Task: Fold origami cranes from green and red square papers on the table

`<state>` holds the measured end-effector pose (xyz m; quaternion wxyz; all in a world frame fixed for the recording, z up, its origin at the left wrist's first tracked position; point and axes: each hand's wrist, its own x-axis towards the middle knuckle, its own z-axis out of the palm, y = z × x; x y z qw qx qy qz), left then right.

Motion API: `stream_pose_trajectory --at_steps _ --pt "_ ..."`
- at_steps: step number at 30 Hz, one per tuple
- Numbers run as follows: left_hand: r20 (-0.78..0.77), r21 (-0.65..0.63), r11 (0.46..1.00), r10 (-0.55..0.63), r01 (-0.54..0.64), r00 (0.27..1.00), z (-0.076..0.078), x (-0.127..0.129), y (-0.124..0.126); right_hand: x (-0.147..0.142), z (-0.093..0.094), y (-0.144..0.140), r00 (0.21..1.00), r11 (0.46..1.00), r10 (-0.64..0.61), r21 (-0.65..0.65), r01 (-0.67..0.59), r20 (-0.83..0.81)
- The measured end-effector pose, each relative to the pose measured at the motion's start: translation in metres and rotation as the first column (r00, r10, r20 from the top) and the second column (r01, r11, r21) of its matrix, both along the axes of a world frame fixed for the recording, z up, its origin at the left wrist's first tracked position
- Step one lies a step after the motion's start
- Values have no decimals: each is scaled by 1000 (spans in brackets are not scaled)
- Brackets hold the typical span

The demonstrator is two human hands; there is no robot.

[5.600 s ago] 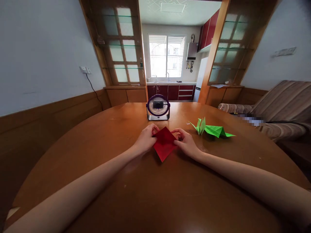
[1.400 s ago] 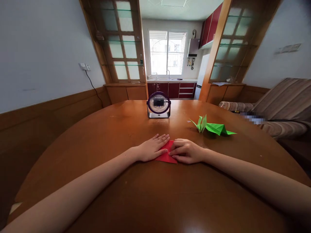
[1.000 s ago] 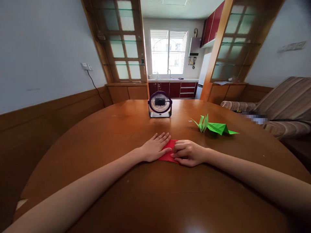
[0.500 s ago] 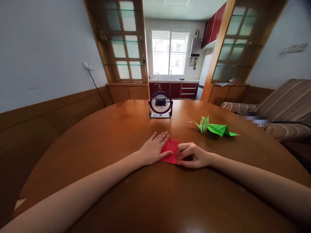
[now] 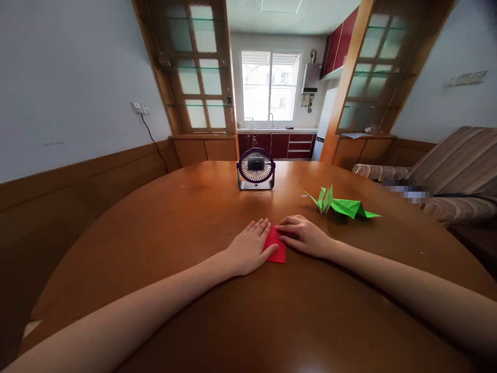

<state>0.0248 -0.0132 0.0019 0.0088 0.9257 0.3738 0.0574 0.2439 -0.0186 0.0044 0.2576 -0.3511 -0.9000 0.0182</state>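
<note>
A folded piece of red paper point(image 5: 277, 248) lies flat on the round wooden table point(image 5: 194, 217), mostly hidden under my hands. My left hand point(image 5: 250, 246) rests palm-down on the paper's left part, fingers straight and slightly spread. My right hand point(image 5: 305, 235) lies on the paper's right edge, its fingertips pressing along the top of the fold. Neither hand grips the paper; both press it against the table.
A small purple desk fan point(image 5: 256, 169) stands at the far middle of the table. A green folded paper crane point(image 5: 341, 205) lies to the right of my right hand. A striped sofa point(image 5: 450, 176) sits beyond the table's right edge.
The red paper went from a held-up diamond to a smaller flat fold on the table. Over the last second my right hand moved from the lower edge up along the fold; my left hand stayed flat.
</note>
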Motion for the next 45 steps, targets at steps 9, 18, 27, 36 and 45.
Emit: stream_pose_trajectory --at_steps 9,18,27,36,45 --pt "0 -77 997 5 -5 1000 -3 -2 4 0 -2 1 979 993 59 -113 -38 197" --pt "-20 -103 991 82 -83 996 2 -8 -2 2 0 -9 960 980 28 -197 29 280" --pt "-2 -72 997 42 -42 999 3 -28 2 3 0 -13 967 973 17 -228 43 255" --pt "-22 -71 997 24 -25 999 8 -51 5 4 -2 -11 969 970 -11 -234 71 245" --pt "-45 -189 979 -91 81 995 16 -70 19 4 -4 -12 970 976 -43 -199 92 241"
